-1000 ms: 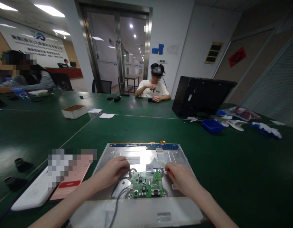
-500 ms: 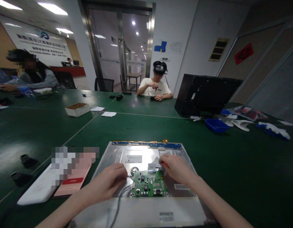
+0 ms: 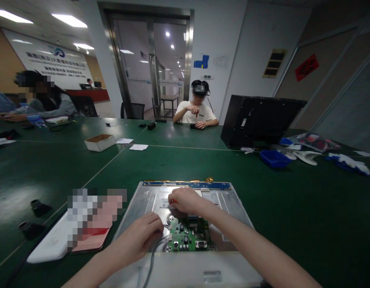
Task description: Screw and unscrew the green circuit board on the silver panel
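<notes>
A flat display panel (image 3: 133,208) lies back side up before me, its metal back facing me. Mounted on it is a green circuit board (image 3: 188,236), partly shaded by my right arm. My left hand (image 3: 149,230) is closed at the board's left edge, fingers curled on a thin grey cable (image 3: 153,260). Over the panel behind the board, my right hand (image 3: 186,200) is closed on a screwdriver; its red handle (image 3: 174,201) peeps out between the fingers, and a thin dark end shows past the wrist. Most of the screwdriver is hidden.
Left of the panel lie a white phone-like slab (image 3: 49,240) and a pink one (image 3: 91,240), beside black cylindrical parts (image 3: 31,230). Farther off are a cardboard box (image 3: 100,142), a black monitor housing (image 3: 260,120) and a blue tray (image 3: 275,159). A co-worker (image 3: 197,110) sits opposite.
My right hand has moved left across the panel, from the board's upper right to behind its middle. My left hand stays by the cable. The view has shifted slightly.
</notes>
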### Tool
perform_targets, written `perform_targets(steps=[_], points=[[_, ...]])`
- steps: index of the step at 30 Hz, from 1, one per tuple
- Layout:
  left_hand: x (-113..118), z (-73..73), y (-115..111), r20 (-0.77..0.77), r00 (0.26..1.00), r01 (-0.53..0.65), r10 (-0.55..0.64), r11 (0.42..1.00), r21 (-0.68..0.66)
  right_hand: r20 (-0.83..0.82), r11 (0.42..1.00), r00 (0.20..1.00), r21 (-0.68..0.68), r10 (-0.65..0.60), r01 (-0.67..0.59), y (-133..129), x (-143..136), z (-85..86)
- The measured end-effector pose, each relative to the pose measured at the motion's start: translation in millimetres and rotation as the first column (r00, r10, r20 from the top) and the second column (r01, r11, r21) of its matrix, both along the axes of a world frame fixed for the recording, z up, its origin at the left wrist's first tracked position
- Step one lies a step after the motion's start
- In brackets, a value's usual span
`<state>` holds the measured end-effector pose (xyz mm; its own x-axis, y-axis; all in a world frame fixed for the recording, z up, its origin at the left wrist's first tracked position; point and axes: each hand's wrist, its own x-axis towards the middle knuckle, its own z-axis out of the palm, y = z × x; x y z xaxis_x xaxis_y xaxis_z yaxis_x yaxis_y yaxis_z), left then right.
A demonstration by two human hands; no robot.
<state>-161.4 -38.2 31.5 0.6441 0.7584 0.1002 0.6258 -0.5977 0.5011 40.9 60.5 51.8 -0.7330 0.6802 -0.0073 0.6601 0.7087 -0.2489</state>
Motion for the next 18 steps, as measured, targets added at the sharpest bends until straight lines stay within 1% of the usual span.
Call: perform_targets(steps=[3,6,8,10,11,13,15,18], points=[[1,0.2,1,-0.006,1.0,0.01,-0.01,1.0,-0.009,-0.021,1.0,0.999,-0.002,-0.03,0.03,0,12,5.1],[2,0.5,9,0.021,1.0,0.014,-0.014,1.0,0.003,-0.042,0.995,0.994,0.006,-0.101,0.101,-5,35,14.8],[5,0.7,20,0.038,0.999,-0.005,0.004,0.999,0.043,-0.051,0.989,0.988,0.008,-0.145,0.145,-14,53,21.7],[9,0.5,35,0.038,0.999,-0.039,0.035,0.995,0.094,-0.053,0.985,0.983,-0.004,-0.174,0.174,-27,70,27.4],[11,-0.1,43,0.026,0.999,-0.037,0.034,0.993,0.116,-0.051,0.983,0.982,-0.01,-0.184,0.183,-34,77,29.3],[17,-2.3,58,0.012,0.999,-0.054,0.053,0.988,0.142,-0.046,0.979,0.978,-0.021,-0.203,0.202,-48,89,30.9],[22,-6.1,70,0.0,0.999,-0.048,0.049,0.99,0.136,-0.029,0.975,0.976,-0.045,-0.218,0.216,-60,97,29.5],[24,-11.8,78,0.029,0.998,-0.052,0.048,0.991,0.126,0.002,0.969,0.974,-0.099,-0.227,0.227,-74,104,24.7]])
